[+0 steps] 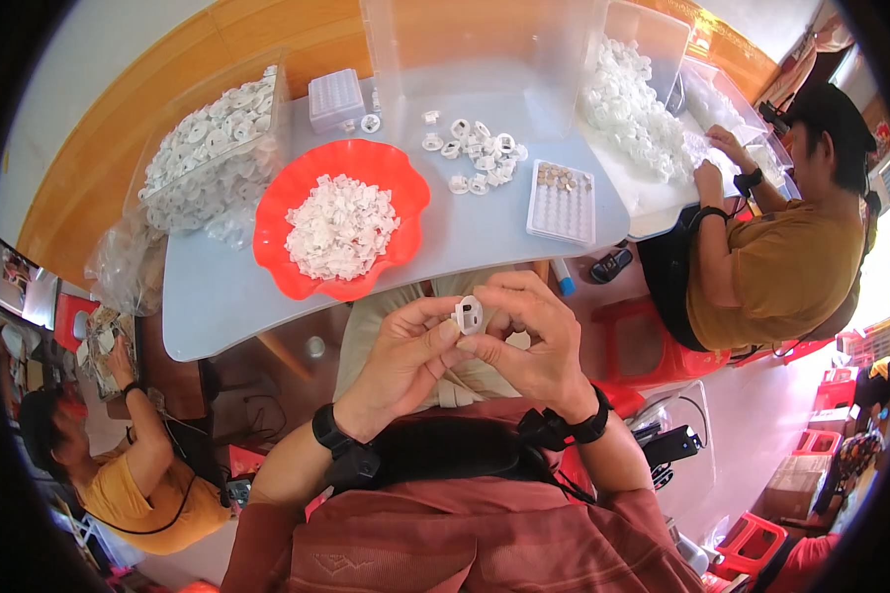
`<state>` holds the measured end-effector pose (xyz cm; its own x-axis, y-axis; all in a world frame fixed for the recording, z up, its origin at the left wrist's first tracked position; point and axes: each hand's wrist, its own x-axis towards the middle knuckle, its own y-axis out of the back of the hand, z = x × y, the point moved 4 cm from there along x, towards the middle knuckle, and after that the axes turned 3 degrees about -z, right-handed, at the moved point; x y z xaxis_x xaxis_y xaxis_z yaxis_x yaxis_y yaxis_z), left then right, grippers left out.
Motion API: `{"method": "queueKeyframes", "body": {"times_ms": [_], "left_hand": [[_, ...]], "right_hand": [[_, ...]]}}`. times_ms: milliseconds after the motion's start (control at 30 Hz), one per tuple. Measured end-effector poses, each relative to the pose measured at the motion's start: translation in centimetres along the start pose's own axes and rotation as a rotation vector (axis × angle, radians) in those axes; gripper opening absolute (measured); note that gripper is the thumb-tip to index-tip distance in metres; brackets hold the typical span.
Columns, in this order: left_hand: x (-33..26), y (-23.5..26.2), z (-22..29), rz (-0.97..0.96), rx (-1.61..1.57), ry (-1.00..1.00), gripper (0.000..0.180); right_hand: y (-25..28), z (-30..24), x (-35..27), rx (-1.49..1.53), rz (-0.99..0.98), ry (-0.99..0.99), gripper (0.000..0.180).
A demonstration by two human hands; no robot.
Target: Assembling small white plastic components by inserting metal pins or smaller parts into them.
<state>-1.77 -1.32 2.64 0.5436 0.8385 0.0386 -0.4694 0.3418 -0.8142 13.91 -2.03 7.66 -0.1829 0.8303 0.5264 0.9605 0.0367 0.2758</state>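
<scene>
While both hands pinch one small white plastic part [469, 314] above the lap, the left hand [405, 358] and right hand [529, 341] seem to be fitting it together. Next, it likely needs a careful push, near the counter [218, 296].

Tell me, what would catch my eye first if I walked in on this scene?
Probably the bright red scalloped bowl on the pale table, heaped with small white plastic pieces. Just below it, in the middle of the view, the person's left hand and right hand meet around one small white plastic part, pinched between the fingertips. At the right, another person in a mustard shirt works over clear bins of similar white parts.
</scene>
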Motion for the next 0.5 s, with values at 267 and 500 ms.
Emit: {"method": "queueKeyframes", "body": {"times_ms": [267, 500], "left_hand": [[2.0, 0.0, -1.1, -0.031, -0.033, 0.094, 0.030], [3.0, 0.8, -1.9, -0.015, -0.051, 0.137, 0.032]], "right_hand": [[1.3, 1.3, -0.2, -0.025, 0.000, -0.051, 0.047], [1.8, 2.7, -0.3, -0.037, 0.007, -0.048, 0.047]]}}
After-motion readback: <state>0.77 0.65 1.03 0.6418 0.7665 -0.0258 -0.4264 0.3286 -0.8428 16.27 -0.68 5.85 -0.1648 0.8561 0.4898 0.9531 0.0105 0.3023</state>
